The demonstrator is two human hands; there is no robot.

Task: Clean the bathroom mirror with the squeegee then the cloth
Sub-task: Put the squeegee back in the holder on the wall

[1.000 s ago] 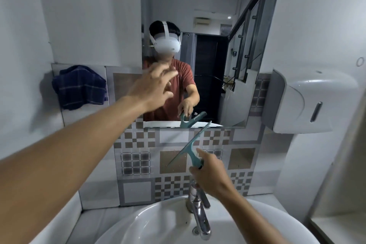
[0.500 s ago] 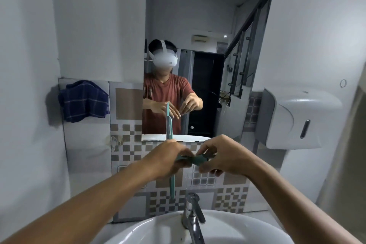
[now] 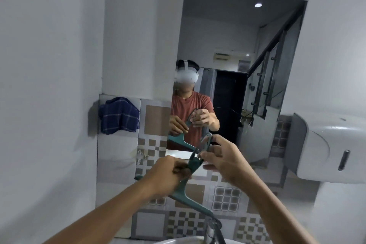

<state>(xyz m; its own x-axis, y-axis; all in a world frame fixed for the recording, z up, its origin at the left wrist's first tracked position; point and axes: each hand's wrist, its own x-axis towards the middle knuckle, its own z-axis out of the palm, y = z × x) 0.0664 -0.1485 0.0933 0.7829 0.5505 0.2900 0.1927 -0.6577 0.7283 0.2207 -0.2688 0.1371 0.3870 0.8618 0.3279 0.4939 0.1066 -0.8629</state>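
1. The left hand pinches the green squeegee near its neck.
2. The right hand holds the handle tip with its fingers; the squeegee is above the sink.
3. Behind is the mirror.
4. The blue cloth hangs on the wall, left of the mirror.

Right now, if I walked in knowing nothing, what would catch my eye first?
Two bare hands meet mid-frame around a teal squeegee: the left hand grips near its blade end, the right hand pinches the handle. Behind them hangs the mirror, reflecting the person. A dark blue checked cloth hangs on the wall to its left.
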